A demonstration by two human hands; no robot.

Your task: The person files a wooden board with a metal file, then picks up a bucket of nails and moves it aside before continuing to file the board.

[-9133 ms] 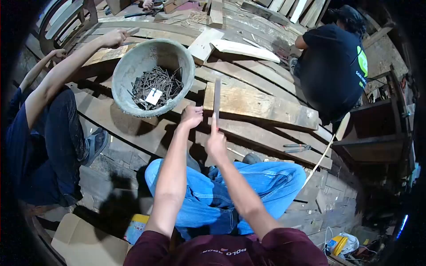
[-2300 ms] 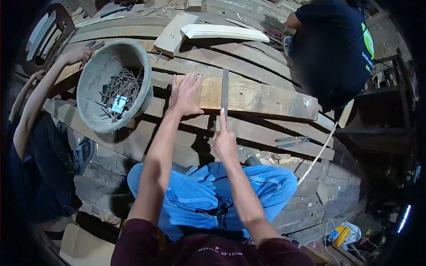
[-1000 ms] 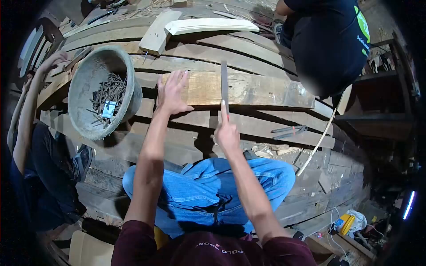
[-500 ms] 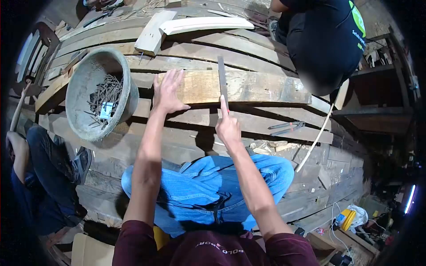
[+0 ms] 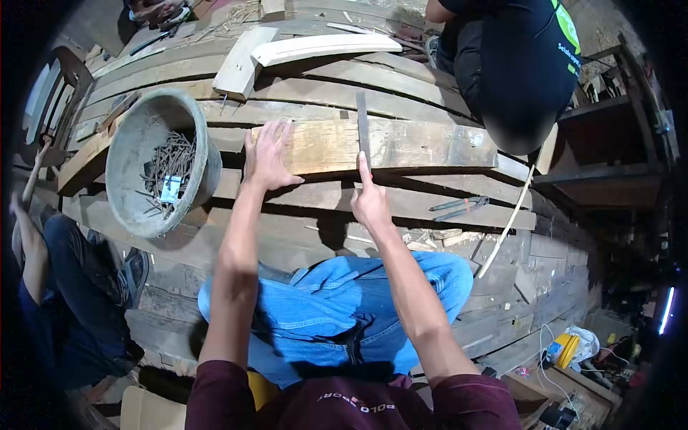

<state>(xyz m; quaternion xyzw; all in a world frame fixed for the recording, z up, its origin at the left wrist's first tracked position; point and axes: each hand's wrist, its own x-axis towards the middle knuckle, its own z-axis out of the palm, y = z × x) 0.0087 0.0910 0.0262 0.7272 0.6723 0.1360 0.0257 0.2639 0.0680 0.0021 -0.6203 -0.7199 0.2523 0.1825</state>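
A thick, slightly curved wooden board (image 5: 423, 143) lies crosswise in front of me. My left hand (image 5: 269, 159) rests on its left end, palm down with fingers spread and the thumb by the near edge. In my right hand (image 5: 373, 201) is a long flat metal file (image 5: 363, 122), its reddish handle mostly covered by my fingers. My index finger stretches along the file, which lies across the board and points away from me. Left of the board stands a grey bucket (image 5: 122, 172) tilted towards me, holding many nails (image 5: 172, 154) and a small blue-white packet.
Pincers (image 5: 460, 206) lie on the slats near the board's right end, beside a thin stick (image 5: 507, 229). Pale cut timber (image 5: 326, 46) sits beyond. One person (image 5: 530, 64) crouches at upper right; another (image 5: 79, 265) sits at left. Wood scraps (image 5: 444, 235) litter the floor.
The file and my right hand have shifted slightly right along the board. My left hand stays on the board's end. The view has tilted a little, and the person at left has moved an arm.
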